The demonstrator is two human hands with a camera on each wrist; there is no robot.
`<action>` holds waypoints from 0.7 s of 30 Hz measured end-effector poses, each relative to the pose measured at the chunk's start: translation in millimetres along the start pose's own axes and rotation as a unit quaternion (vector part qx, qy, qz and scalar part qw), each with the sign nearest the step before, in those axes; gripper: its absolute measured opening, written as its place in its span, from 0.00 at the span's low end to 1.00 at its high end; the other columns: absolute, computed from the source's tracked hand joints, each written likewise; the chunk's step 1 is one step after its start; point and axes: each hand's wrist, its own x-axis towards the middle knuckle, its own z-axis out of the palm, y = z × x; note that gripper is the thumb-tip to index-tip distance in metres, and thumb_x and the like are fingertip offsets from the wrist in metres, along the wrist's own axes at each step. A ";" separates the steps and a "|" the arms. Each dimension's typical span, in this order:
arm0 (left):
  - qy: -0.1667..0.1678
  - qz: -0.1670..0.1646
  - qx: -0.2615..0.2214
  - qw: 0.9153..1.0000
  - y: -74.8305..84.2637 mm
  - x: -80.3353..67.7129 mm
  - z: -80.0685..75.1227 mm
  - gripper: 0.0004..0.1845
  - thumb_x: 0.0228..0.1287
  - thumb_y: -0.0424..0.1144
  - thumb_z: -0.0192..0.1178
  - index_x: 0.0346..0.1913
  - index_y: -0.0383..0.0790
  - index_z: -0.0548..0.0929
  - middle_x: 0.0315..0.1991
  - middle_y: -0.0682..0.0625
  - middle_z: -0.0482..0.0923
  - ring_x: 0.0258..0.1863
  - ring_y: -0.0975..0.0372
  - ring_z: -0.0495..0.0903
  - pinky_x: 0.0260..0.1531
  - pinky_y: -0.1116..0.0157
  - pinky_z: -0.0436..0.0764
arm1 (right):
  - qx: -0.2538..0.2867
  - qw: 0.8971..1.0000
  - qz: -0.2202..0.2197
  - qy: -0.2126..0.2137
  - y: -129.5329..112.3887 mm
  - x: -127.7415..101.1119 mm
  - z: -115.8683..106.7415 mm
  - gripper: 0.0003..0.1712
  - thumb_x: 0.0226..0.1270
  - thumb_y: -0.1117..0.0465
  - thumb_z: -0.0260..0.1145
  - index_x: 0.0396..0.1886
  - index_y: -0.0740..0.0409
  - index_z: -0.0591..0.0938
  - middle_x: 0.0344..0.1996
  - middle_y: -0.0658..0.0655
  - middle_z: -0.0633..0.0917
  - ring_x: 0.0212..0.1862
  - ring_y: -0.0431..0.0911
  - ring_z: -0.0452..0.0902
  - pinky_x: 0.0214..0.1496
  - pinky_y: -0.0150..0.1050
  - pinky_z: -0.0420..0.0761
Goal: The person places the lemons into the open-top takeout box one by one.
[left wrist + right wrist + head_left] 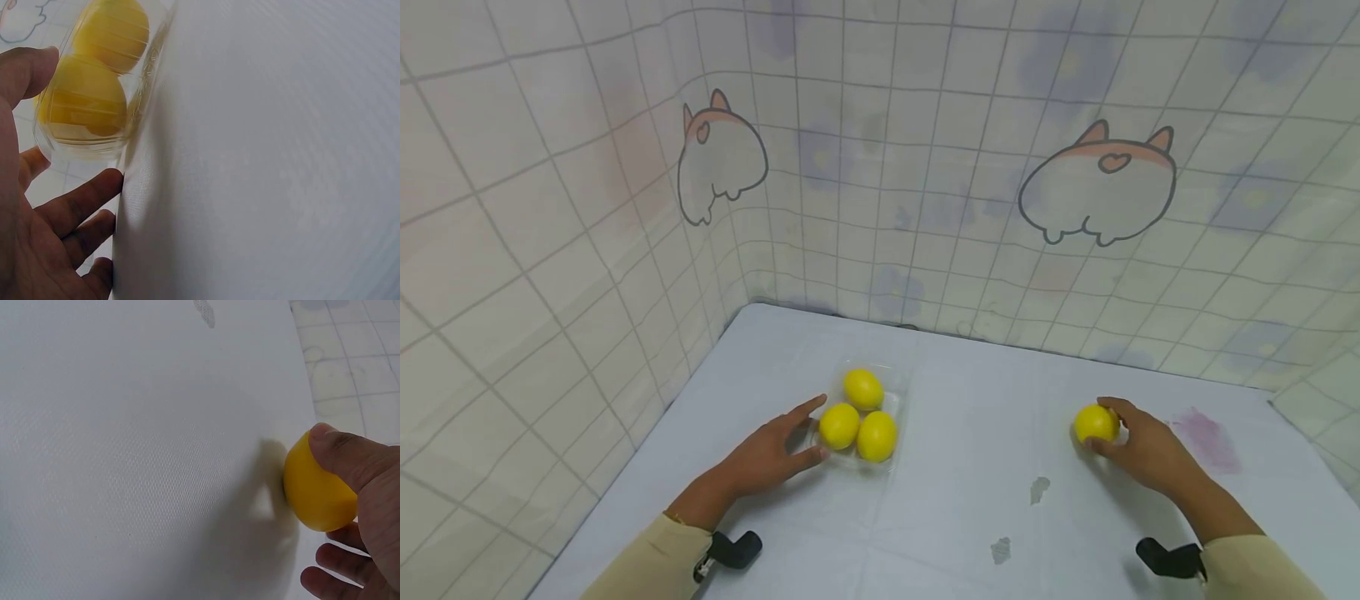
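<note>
My right hand [1142,450] grips a small, firm, smooth lemon [1095,423] around its middle, while my left hand [771,457], fingers extended, steadies the light, flimsy clear tray [901,392] on the bench [970,517]

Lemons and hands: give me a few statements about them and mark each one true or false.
1. Three lemons lie in the clear tray. True.
2. The right hand is empty. False: it grips a fourth lemon on the table.
3. The left hand rests beside the tray with fingers extended. True.
4. The tray stands at the table's right edge. False: it sits left of the middle, near the left hand.
5. The left hand holds a lemon. False: its fingers lie by the tray and hold no lemon.
</note>
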 end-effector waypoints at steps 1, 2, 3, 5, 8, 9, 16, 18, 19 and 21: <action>0.001 0.001 0.000 1.000 0.3 -0.2 -0.1 0.45 0.64 0.69 0.61 0.81 0.69 0.56 0.75 0.47 0.66 0.76 0.45 0.60 0.70 0.35 0.58 | 0.002 1.000 0.004 -0.003 0.2 0.7 -0.8 0.46 0.66 0.47 0.74 0.73 0.66 0.65 0.64 0.82 0.71 0.61 0.77 0.69 0.56 0.73 0.73; 0.001 0.000 -0.001 1.000 0.5 -0.4 -0.1 0.45 0.64 0.69 0.61 0.81 0.69 0.56 0.75 0.47 0.66 0.76 0.45 0.60 0.70 0.35 0.58 | 0.005 1.000 0.008 -0.008 0.4 1.2 -1.7 0.47 0.66 0.45 0.74 0.74 0.65 0.65 0.63 0.82 0.71 0.60 0.76 0.70 0.55 0.72 0.74; 0.001 0.000 0.000 1.000 0.5 -0.4 0.0 0.45 0.64 0.69 0.61 0.81 0.69 0.56 0.75 0.47 0.66 0.76 0.45 0.60 0.70 0.35 0.58 | 0.006 1.000 0.012 -0.013 0.4 1.7 -2.3 0.47 0.66 0.44 0.73 0.74 0.65 0.65 0.62 0.82 0.71 0.59 0.76 0.71 0.53 0.71 0.75; 0.001 -0.001 0.000 1.000 0.7 -0.5 0.3 0.45 0.64 0.69 0.62 0.81 0.70 0.56 0.75 0.47 0.66 0.76 0.45 0.60 0.70 0.35 0.58 | 0.005 1.000 0.016 -0.019 1.4 3.1 -2.2 0.49 0.66 0.41 0.72 0.75 0.64 0.64 0.63 0.82 0.71 0.59 0.76 0.71 0.52 0.71 0.76; 0.002 -0.002 -0.001 1.000 0.7 -0.8 0.2 0.45 0.64 0.69 0.62 0.81 0.70 0.56 0.76 0.47 0.65 0.76 0.46 0.60 0.71 0.36 0.58 | 0.002 0.999 0.024 -0.023 1.9 4.3 -0.3 0.51 0.65 0.38 0.72 0.75 0.62 0.64 0.63 0.81 0.71 0.59 0.76 0.71 0.52 0.71 0.76; 0.002 -0.002 -0.001 1.000 0.7 -0.9 0.1 0.45 0.64 0.69 0.62 0.81 0.70 0.56 0.76 0.47 0.65 0.76 0.46 0.60 0.71 0.36 0.58 | 0.000 0.999 0.025 -0.022 2.1 4.7 0.6 0.51 0.64 0.38 0.72 0.76 0.62 0.64 0.64 0.81 0.71 0.59 0.75 0.71 0.52 0.71 0.76; 0.002 -0.004 -0.003 1.000 -0.2 -1.1 0.4 0.45 0.63 0.71 0.61 0.81 0.70 0.56 0.76 0.48 0.65 0.76 0.46 0.60 0.71 0.36 0.58 | -0.012 1.000 0.019 -0.011 -2.4 5.4 4.3 0.52 0.61 0.39 0.74 0.75 0.62 0.66 0.64 0.79 0.73 0.60 0.74 0.71 0.51 0.72 0.75; 0.002 -0.007 -0.004 1.000 0.2 -1.2 0.1 0.45 0.63 0.71 0.61 0.80 0.71 0.56 0.76 0.48 0.65 0.76 0.46 0.60 0.71 0.36 0.58 | -0.014 1.000 0.013 -0.007 -5.2 6.2 6.0 0.51 0.61 0.40 0.75 0.76 0.61 0.67 0.65 0.78 0.73 0.60 0.73 0.71 0.52 0.72 0.75; 0.001 -0.006 -0.004 1.000 0.4 -1.2 -0.1 0.45 0.63 0.71 0.61 0.81 0.70 0.56 0.76 0.48 0.65 0.76 0.46 0.60 0.71 0.36 0.57 | -0.013 1.000 0.007 -0.004 -7.0 6.7 6.9 0.51 0.60 0.40 0.75 0.76 0.61 0.67 0.64 0.77 0.74 0.60 0.73 0.72 0.52 0.72 0.75; 0.002 -0.007 -0.003 1.000 -0.1 -0.8 -0.4 0.45 0.63 0.71 0.61 0.81 0.70 0.56 0.76 0.48 0.65 0.76 0.46 0.60 0.71 0.36 0.57 | -0.011 1.000 -0.005 0.004 -11.6 7.9 7.6 0.51 0.60 0.41 0.75 0.76 0.60 0.67 0.64 0.76 0.75 0.60 0.72 0.72 0.51 0.71 0.76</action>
